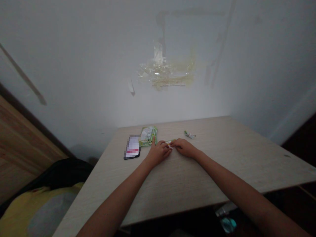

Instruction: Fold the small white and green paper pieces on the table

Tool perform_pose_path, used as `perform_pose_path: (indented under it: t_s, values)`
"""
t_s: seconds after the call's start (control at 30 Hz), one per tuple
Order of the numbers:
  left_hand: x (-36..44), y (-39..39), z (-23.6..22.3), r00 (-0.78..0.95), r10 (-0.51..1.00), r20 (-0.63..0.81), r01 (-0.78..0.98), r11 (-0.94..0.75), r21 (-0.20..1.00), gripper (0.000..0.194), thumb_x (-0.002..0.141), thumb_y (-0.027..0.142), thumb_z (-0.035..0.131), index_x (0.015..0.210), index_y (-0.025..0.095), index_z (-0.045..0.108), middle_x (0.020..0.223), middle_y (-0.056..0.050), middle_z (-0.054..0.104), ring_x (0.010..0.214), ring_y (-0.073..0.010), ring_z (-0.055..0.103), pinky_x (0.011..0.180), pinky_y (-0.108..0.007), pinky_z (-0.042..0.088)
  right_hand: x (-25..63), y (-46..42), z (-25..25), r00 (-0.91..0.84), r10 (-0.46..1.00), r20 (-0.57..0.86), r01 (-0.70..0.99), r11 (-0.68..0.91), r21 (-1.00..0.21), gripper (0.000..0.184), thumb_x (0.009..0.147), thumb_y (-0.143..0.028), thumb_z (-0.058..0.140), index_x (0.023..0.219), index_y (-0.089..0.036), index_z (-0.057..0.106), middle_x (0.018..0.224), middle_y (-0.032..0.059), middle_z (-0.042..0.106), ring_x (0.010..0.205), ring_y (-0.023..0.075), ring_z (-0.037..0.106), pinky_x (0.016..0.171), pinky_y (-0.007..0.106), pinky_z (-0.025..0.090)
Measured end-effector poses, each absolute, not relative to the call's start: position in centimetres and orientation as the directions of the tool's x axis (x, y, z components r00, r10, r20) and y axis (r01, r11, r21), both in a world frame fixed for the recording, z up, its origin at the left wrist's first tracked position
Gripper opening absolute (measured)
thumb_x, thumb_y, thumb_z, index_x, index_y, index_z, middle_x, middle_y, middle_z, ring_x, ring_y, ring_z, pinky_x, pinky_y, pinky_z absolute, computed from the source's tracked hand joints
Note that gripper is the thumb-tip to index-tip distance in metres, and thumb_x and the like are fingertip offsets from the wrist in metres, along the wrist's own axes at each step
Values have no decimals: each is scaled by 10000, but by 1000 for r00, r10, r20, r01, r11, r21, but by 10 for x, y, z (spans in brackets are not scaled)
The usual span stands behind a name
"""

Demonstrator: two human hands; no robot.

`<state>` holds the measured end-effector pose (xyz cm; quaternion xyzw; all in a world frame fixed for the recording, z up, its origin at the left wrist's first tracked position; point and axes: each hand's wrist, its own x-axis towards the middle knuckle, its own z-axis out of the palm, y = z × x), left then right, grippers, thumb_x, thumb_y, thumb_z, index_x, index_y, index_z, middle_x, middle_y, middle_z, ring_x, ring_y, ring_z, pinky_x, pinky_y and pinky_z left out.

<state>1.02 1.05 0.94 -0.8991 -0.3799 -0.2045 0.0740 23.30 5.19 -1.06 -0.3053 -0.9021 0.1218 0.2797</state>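
Both hands meet over the pale table (172,184), on a small white and green packet (169,143) with a bit of orange, mostly covered by the fingers. My left hand (160,153) has its fingers bent onto the left part of this packet, with one finger raised toward the stack beside it. The right end is pinched in the curled fingers of my right hand (184,147). Just left of my left hand lies a stack of flat green and white packets (147,135). A crumpled green and white wrapper (189,134) rests beyond my right hand.
A phone (132,148) with a lit, blurred screen lies left of the stack. Behind the table rises a white wall (98,65) with peeling clear tape (168,70). Yellow and grey fabric (46,207) sits low on the left. A bluish plastic object (228,224) shows beneath the table.
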Motion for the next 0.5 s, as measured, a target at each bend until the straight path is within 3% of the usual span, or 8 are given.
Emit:
perform_pose_path:
  t_s: [0.3,0.5]
  values:
    - [4,17,3,586,677,446,715,-691,109,282,965,380,463,1033,353,735,1042,0,753,1159,-230,574,1148,-668,65,234,49,-8,-694,575,432,455,816,-356,464,839,-53,492,1237,-231,652,1251,71,670,1173,201,599,1032,398,443]
    - [10,11,8,588,648,483,735,-678,14,249,953,357,492,987,345,738,1028,11,750,1163,-253,562,1126,-719,-30,229,44,-6,-669,586,458,501,810,-304,333,883,-155,542,1168,-228,697,1198,74,697,1087,211,638,982,385,476]
